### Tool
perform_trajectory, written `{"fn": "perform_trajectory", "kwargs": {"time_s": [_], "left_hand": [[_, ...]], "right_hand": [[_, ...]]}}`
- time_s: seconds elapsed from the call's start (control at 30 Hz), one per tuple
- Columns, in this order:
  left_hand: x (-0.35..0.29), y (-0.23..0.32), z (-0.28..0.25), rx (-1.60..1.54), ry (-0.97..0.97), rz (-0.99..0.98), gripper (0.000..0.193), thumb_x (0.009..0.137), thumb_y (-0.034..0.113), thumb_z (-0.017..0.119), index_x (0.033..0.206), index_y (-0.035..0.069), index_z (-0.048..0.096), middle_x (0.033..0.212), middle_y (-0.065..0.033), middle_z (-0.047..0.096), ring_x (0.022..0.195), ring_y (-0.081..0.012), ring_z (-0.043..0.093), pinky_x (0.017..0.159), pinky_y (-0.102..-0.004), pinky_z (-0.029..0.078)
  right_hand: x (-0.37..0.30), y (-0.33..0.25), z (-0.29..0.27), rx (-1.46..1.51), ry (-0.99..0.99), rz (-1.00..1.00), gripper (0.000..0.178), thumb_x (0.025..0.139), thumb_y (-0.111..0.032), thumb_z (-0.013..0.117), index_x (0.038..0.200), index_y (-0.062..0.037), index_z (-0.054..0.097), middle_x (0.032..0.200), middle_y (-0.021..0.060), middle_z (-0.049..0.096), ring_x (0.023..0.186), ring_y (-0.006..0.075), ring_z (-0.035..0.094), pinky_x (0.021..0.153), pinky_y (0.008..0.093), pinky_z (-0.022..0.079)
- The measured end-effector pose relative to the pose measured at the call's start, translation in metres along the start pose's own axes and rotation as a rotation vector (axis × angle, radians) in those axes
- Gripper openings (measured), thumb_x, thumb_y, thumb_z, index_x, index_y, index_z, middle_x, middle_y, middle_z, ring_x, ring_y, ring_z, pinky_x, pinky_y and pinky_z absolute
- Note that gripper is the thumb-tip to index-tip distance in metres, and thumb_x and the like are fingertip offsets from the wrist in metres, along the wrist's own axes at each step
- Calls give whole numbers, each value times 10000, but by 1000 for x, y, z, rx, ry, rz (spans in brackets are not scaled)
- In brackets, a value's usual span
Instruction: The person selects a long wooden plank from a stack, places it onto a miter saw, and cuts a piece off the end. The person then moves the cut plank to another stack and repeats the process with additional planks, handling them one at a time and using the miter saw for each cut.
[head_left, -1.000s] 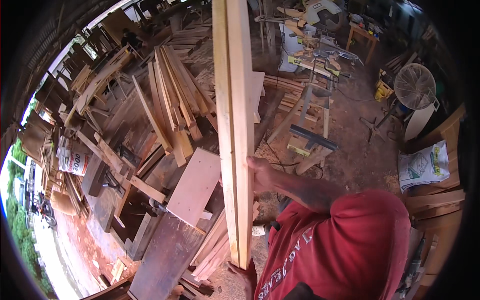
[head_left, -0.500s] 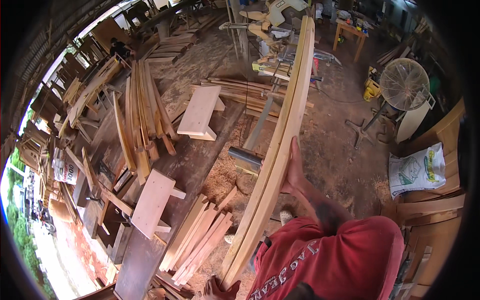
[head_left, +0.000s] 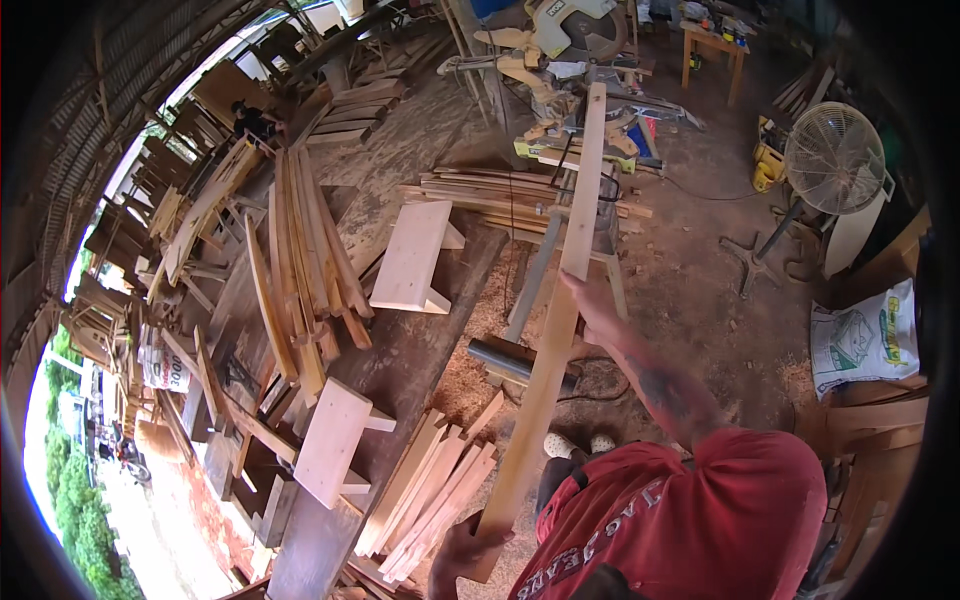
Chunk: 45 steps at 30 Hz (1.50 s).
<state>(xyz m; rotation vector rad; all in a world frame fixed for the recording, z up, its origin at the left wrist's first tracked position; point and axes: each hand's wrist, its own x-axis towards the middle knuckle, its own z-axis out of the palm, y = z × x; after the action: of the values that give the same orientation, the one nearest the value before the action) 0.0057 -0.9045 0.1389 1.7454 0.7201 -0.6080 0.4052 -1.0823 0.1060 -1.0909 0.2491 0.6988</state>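
A long, narrow wooden plank (head_left: pixel 548 390) slants from my lap side up toward the miter saw. My left hand (head_left: pixel 468 552) is wrapped round its near end, low in the head view. Farther along, my right hand (head_left: pixel 592 305) grips the plank's right edge, its thumb lying near the upper face. Below the plank's middle a dark roller (head_left: pixel 497 357) sticks out on a stand, partly covered by the plank. The far end overlaps the saw stand (head_left: pixel 612 205); whether they touch, I cannot tell.
A miter saw (head_left: pixel 570 30) stands ahead. To the left, a dark bench (head_left: pixel 425 365) bears two small pale wooden stools (head_left: pixel 412 255) and long curved boards (head_left: pixel 300 250). Cut strips (head_left: pixel 430 490) lie near my left hand. A pedestal fan (head_left: pixel 833 160) and white sack (head_left: pixel 865 340) stand right.
The plank has turned and dropped lower, so one broad face shows instead of the two long strips seen before. My right hand has moved farther along it; my view has shifted slightly.
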Motion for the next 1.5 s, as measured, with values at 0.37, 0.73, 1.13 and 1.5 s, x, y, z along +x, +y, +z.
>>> {"fn": "perform_trajectory", "kwargs": {"time_s": [0.37,0.73,1.13,1.5], "left_hand": [[89,39,-71,-15,-214,105,669,706,354,867,1179,-5,558,945,-31,611,855,-116,567,769,-280,486],[104,107,6,611,517,25,805,658,327,830,1256,-27,424,1183,-255,524,1111,-424,505,929,-504,419],[100,79,21,383,898,-153,619,490,74,809,1049,18,550,977,-171,605,911,-384,582,816,-441,474],[190,100,95,487,1698,-352,573,755,67,637,1296,-12,464,1276,-283,481,1229,-412,446,982,-447,407]], "right_hand": [[74,-37,5,-695,-35,120,740,861,-768,380,857,-88,673,784,91,650,654,180,633,647,363,536],[99,-140,-118,-1417,-516,-156,702,820,-563,679,1243,-13,568,1134,164,662,1037,285,640,873,354,509],[250,-352,-212,-1452,-142,-956,508,856,-157,660,1322,-79,471,1307,188,519,1188,314,539,983,421,468],[294,-321,-147,-1684,-649,-1451,855,672,-136,790,1426,-81,391,1526,167,261,1355,391,302,1118,478,286]]}}
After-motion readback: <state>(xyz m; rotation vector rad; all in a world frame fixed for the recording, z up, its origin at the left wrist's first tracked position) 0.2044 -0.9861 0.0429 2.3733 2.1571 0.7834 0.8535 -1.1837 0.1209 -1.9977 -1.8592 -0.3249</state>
